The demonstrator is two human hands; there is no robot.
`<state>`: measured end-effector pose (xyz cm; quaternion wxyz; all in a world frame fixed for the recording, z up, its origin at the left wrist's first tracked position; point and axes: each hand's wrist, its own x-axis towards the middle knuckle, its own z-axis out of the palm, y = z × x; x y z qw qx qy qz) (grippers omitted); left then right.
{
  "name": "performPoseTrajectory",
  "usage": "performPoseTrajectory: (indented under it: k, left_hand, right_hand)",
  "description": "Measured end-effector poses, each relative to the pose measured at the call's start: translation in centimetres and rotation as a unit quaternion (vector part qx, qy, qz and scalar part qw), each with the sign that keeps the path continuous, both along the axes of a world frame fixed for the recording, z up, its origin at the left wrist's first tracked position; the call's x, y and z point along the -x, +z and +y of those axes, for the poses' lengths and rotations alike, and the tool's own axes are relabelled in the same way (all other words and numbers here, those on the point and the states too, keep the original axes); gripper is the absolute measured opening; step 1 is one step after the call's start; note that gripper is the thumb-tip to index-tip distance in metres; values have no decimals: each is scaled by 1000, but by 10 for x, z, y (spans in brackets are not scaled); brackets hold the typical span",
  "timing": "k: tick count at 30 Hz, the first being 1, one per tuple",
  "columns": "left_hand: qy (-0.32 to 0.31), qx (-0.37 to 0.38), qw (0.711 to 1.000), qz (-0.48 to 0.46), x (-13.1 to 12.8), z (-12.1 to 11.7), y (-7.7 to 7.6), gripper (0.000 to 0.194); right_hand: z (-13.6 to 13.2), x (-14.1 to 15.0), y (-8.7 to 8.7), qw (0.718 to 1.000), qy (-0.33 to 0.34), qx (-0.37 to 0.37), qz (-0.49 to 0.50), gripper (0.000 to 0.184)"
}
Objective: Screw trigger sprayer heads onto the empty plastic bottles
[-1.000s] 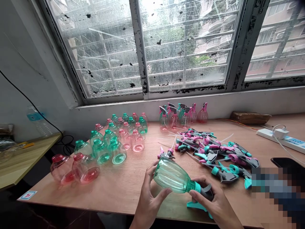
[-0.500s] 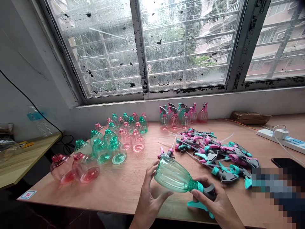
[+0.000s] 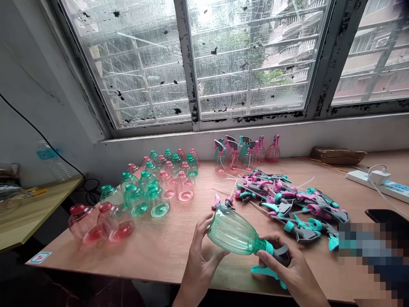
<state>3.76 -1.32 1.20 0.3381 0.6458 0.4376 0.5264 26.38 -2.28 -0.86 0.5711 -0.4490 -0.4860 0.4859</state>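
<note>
Left hand (image 3: pixel 200 264), loosely curled, cradles the tilted green bottle (image 3: pixel 233 232) between the hands; right hand (image 3: pixel 287 266) pinches its spray head (image 3: pixel 281 255). Turning calls for a steady bottle and aligned threads, clear of the loose spray heads (image 3: pixel 287 197) beyond the right hand.

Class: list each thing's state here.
Green ribbed plastic bottle: tilted, held
Teal-and-grey sprayer head: on bottle's neck
Clear pink and green bottles, left: upright, sprayerless
Pink and green spray bottles, back: upright, assembled
Grey, pink and teal sprayer heads: loose, mostly heaped
White power strip: white adapter inserted
</note>
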Motion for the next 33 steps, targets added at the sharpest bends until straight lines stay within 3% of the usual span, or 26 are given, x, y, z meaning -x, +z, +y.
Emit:
performPoseTrajectory:
  k: [3, 9, 20, 26, 33]
  left_hand:
    - [-3, 4, 1000, 0, 0, 0, 0, 65]
    - [-22, 24, 999, -15, -1, 0, 3, 49]
    - [2, -16, 1000, 6, 4, 2, -3, 62]
    - [-12, 5, 999, -50, 3, 2, -2, 47]
    - [-20, 9, 999, -38, 4, 4, 2, 56]
  right_hand:
    - [0, 0, -1, 1000, 6, -10, -6, 33]
    - [1, 0, 0, 1000, 9, -8, 11, 33]
    - [2, 1, 0, 1000, 9, -11, 12, 34]
    - [1, 2, 1, 1000, 15, -6, 17, 33]
    - [1, 1, 3, 999, 20, 4, 32, 34]
